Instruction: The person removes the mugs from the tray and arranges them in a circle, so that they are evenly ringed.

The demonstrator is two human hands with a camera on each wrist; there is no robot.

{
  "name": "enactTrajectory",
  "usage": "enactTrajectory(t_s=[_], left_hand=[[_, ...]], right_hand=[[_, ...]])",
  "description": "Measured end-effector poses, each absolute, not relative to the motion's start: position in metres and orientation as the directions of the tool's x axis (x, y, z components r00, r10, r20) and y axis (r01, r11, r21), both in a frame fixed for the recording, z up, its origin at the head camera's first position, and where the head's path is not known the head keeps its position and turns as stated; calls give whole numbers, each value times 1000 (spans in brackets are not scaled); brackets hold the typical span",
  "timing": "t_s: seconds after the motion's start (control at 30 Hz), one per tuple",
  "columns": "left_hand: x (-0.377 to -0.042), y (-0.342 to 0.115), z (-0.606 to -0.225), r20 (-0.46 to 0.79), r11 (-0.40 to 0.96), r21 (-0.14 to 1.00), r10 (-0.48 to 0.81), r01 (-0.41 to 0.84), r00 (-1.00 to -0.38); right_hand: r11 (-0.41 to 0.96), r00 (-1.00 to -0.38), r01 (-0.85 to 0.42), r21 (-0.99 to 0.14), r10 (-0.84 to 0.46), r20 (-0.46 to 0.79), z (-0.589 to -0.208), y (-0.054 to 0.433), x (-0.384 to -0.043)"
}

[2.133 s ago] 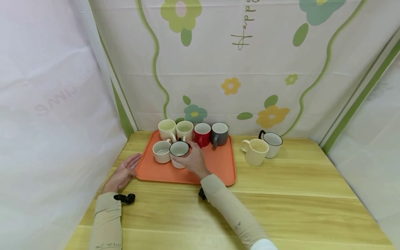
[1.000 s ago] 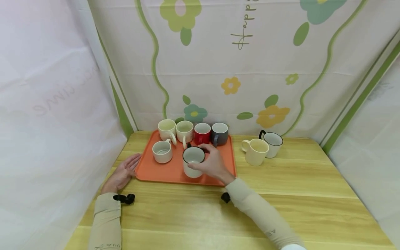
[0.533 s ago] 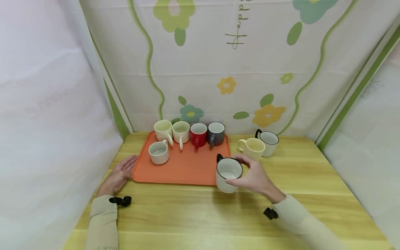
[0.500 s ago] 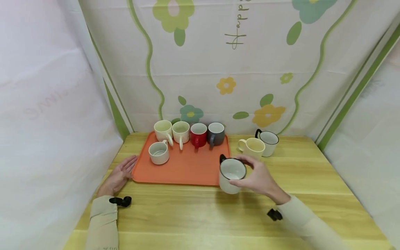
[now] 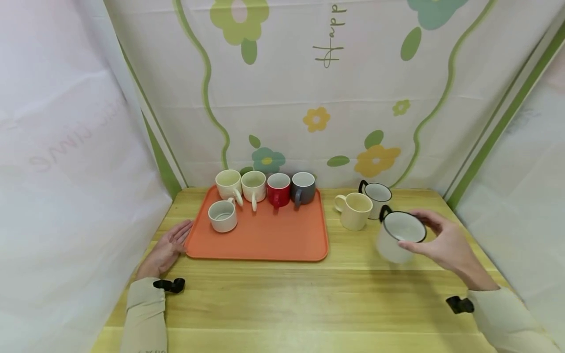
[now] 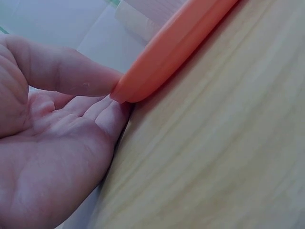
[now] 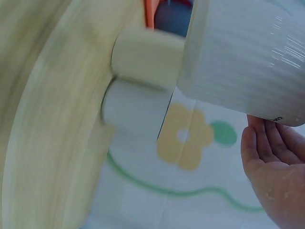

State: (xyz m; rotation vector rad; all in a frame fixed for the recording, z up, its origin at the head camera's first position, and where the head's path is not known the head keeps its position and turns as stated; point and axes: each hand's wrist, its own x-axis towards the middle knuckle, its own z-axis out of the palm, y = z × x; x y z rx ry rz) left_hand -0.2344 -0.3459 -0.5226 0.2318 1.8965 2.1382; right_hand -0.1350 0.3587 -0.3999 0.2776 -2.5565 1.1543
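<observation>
Right hand (image 5: 443, 245) grips a white mug (image 5: 399, 236) with a black rim, fingers curled about the rim, and holds it clear of the tabletop (image 5: 309, 299) at the right side, well apart from the tray (image 5: 265, 240). In the right wrist view the mug's ribbed wall (image 7: 243, 57) fills the upper frame, with the palm (image 7: 274, 176) below it.

Left hand (image 5: 166, 248) lies flat on the tabletop, palm up, fingers straight and relaxed, holding nothing. Its fingertips (image 6: 112, 107) touch the tray's near left corner; the thumb (image 6: 66, 71) lies against the tray edge (image 6: 171, 47) in the left wrist view.

The orange tray sits left of centre. On it, a low white cup (image 5: 222, 215) stands alone near the left side. Behind it a row of four stands along the far edge, close together: cream mug (image 5: 229, 185), second cream mug (image 5: 253, 186), red mug (image 5: 279, 189), grey mug (image 5: 303, 188).

Right of the tray, on the bare tabletop, a pale yellow mug (image 5: 355, 211) stands upright, and just behind it a black-rimmed mug (image 5: 375, 193), partly hidden by the held one. A flowered cloth backdrop (image 5: 309, 98) hangs behind
</observation>
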Motion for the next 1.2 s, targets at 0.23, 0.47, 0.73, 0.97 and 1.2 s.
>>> enactTrajectory(t_s=[0.23,0.47,0.73,0.97,1.2], left_hand=[[-235,-347,-525,-62,-103,990,304,-98,-951],[-234,-349,-522,-61,-96,991,298,-94,-953],[-235,-347,-523,-61,-97,991,300,-94,-952],[-234,-347,-522,-86,-85,990,273,-113,-958],[-234,-347,-523,-76,-98,989,274,-107,-959]], right_hand=[[718,-938,-163,-677,99,331,-399,410,-158],[725,-947,-92,-682,148,284,-411,431,-195],[698,-934,6,-716,259,245,-432,443,-234],[648,-909,71,-758,354,218,-450,441,-258],[642,-903,111,-759,384,193,-467,433,-264]])
